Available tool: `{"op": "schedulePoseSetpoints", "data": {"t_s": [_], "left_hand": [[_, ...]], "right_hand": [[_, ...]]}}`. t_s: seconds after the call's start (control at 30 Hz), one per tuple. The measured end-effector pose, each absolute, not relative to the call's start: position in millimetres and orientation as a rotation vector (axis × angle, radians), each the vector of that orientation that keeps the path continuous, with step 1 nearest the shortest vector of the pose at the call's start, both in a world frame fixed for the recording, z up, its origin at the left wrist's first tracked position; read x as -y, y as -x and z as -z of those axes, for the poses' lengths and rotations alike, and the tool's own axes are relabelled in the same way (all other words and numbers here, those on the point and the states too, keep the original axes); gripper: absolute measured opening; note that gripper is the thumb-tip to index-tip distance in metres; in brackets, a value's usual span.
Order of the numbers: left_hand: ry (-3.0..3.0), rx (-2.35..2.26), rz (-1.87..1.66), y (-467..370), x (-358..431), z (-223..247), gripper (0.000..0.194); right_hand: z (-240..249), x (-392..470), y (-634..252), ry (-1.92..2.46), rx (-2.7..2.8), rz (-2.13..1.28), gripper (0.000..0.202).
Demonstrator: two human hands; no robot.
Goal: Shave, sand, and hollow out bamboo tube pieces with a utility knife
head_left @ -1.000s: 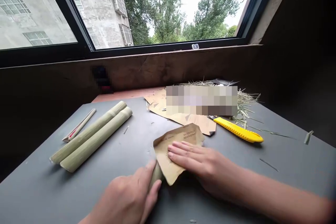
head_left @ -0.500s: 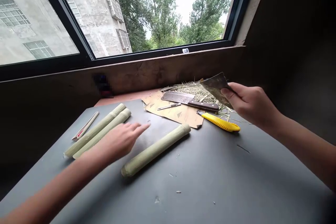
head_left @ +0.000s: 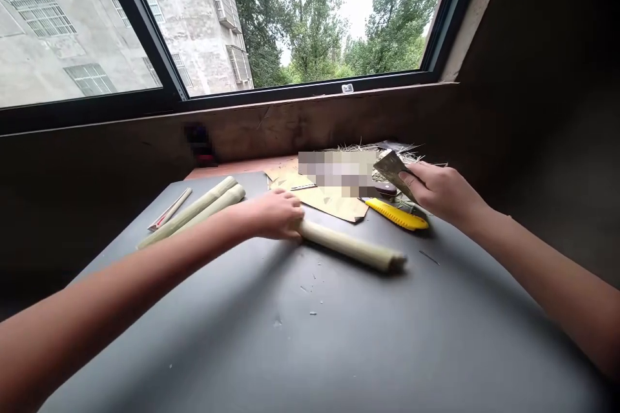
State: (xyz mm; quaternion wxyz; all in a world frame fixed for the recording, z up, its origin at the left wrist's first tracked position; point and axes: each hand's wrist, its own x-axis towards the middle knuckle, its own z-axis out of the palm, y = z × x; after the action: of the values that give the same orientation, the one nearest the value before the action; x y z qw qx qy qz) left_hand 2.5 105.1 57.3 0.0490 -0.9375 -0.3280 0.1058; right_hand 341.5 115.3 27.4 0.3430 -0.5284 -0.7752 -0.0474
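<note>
My left hand (head_left: 281, 214) is closed around the left end of a pale green bamboo tube (head_left: 351, 245), whose other end points right and is slightly blurred. My right hand (head_left: 433, 188) pinches a dark, folded piece of sandpaper (head_left: 391, 169) between thumb and fingers, above the back right of the table. Just below it lies a yellow utility knife (head_left: 398, 214). Two more bamboo tubes (head_left: 208, 206) lie side by side left of centre, partly behind my left forearm.
A tan sheet (head_left: 334, 205) with a curled dark corner lies at the back of the grey table (head_left: 310, 348). A dark knife handle (head_left: 386, 189) shows beside a pixelated patch. Straw-like shavings (head_left: 411, 153) lie behind. A thin split stick (head_left: 170, 210) is far left.
My left hand has moved right and taken hold of the single bamboo tube, which has swung so its free end points right. The right hand still holds the sandpaper.
</note>
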Motion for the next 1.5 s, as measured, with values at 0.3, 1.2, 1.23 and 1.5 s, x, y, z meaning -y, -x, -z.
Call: {"op": "schedulePoseSetpoints", "data": {"t_s": [0.3, 1.2, 1.23, 1.5], "left_hand": [[2.592, 1.864, -0.245, 17, 12, -15, 0.037], [2.378, 2.025, -0.31, 27, 11, -8, 0.04], [2.326, 2.039, -0.281, 37, 6, -12, 0.041], [1.775, 2.268, 0.009, 167, -35, -45, 0.051]], "right_hand": [[6, -109, -275, 1.079, 2.164, -0.118, 0.035], [22, -83, -253, 0.867, 2.247, -0.111, 0.037], [15, -82, -261, 0.856, 2.221, -0.068, 0.04], [-3, -72, -281, 0.649, 2.24, 0.237, 0.055]]}}
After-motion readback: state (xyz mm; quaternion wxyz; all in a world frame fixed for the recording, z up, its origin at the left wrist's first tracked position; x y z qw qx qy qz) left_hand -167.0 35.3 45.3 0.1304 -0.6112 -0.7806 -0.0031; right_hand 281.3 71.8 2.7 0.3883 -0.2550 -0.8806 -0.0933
